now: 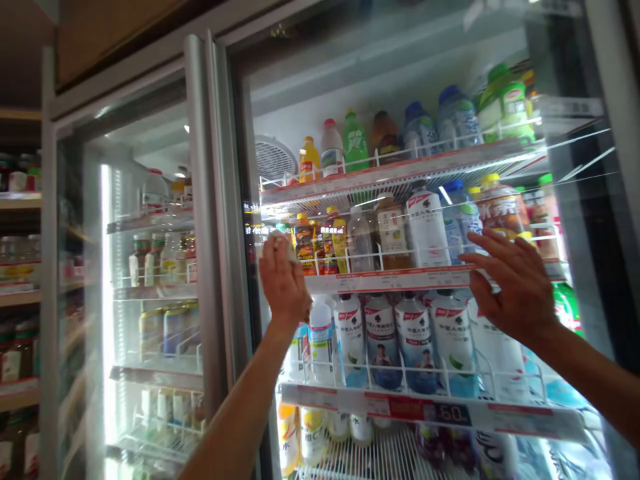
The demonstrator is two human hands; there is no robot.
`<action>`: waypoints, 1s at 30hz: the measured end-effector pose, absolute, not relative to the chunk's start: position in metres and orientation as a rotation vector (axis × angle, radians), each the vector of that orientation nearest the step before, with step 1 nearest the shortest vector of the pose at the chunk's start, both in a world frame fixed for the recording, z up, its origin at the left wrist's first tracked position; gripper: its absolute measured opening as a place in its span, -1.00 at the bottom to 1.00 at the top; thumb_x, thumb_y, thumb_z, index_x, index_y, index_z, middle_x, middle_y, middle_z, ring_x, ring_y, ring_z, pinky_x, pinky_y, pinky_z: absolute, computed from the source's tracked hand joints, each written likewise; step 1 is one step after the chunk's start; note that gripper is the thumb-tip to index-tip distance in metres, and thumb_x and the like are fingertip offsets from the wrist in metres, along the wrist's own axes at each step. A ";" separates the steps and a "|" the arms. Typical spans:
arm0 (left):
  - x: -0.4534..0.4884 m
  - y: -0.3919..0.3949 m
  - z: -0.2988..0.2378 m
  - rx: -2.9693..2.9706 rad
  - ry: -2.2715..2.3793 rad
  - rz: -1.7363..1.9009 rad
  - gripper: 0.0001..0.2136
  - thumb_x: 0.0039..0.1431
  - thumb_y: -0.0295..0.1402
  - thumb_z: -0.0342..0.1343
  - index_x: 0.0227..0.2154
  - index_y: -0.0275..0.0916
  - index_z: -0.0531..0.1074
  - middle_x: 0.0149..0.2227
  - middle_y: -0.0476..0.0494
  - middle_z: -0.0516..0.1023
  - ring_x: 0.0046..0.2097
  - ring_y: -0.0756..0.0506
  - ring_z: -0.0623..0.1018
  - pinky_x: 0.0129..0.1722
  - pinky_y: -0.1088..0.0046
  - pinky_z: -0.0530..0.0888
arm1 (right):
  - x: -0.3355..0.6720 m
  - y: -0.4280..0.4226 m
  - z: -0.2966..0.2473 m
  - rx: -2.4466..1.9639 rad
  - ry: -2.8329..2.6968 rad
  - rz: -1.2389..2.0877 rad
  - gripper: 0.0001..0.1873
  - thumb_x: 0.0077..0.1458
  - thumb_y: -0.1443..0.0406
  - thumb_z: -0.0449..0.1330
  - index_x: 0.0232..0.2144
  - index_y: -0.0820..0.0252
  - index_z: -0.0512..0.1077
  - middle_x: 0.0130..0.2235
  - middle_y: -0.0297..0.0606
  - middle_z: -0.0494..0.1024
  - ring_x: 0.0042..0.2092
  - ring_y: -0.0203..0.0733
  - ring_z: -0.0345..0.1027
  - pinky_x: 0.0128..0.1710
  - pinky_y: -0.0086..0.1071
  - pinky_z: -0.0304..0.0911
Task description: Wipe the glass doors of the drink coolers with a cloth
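Observation:
A drinks fridge with a glass door (400,87) fills the view. My left hand (283,280) presses a small white cloth or wipe (278,244) against the glass near the door's left edge, fingers closed round it. My right hand (510,283) lies flat on the glass farther right, fingers spread, holding nothing. Behind the glass, wire shelves carry rows of bottles: white-labelled bottles (400,340) at hand height, yellow and amber drinks (330,240) above them.
A silver door frame (213,220) separates this door from a second fridge door (150,287) on the left, also stocked with bottles. Open store shelving (20,293) with jars stands at the far left. Red price strips (415,407) edge the shelves.

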State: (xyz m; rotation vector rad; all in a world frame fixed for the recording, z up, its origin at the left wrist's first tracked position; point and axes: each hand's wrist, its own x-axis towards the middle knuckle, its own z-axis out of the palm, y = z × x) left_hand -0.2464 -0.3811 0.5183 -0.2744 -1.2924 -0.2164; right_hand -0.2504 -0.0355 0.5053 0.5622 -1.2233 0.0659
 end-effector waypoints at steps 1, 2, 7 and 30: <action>-0.244 -0.370 0.500 -0.334 -1.324 -0.161 -0.54 0.21 -0.40 -0.12 0.19 -0.19 0.06 0.23 -0.23 0.13 0.27 -0.13 0.10 0.22 0.18 0.14 | -0.250 -0.035 0.505 0.561 -1.219 0.057 -0.77 0.04 0.34 0.04 -0.23 0.16 0.41 0.01 -0.15 0.46 0.12 -0.11 0.25 0.17 -0.10 0.08; -0.242 -0.362 0.481 -0.418 -1.374 -0.072 -0.51 0.20 -0.43 -0.11 0.20 -0.16 0.03 0.23 -0.23 0.14 0.27 -0.13 0.10 0.22 0.19 0.13 | -0.250 -0.035 0.506 0.560 -1.214 0.051 -0.77 0.04 0.34 0.04 -0.23 0.17 0.41 0.01 -0.14 0.46 0.11 -0.11 0.26 0.16 -0.09 0.09; -0.236 -0.401 0.433 -0.290 -1.397 -0.097 -0.49 0.19 -0.45 -0.09 0.20 -0.13 0.03 0.21 -0.23 0.18 0.25 -0.12 0.15 0.24 0.18 0.07 | -0.249 -0.035 0.506 0.581 -1.202 0.042 -0.77 0.03 0.36 0.05 -0.23 0.18 0.41 0.00 -0.11 0.47 0.11 -0.09 0.26 0.15 -0.10 0.11; -0.257 -0.324 0.555 -0.417 -1.312 -0.218 -0.51 0.22 -0.27 -0.13 0.19 -0.27 0.01 0.25 -0.27 0.07 0.29 -0.18 0.04 0.24 0.16 0.10 | -0.240 -0.060 0.506 0.583 -1.258 0.165 -0.56 0.05 0.39 0.05 0.01 0.01 0.27 0.11 -0.25 0.35 0.17 -0.07 0.17 0.17 0.02 0.06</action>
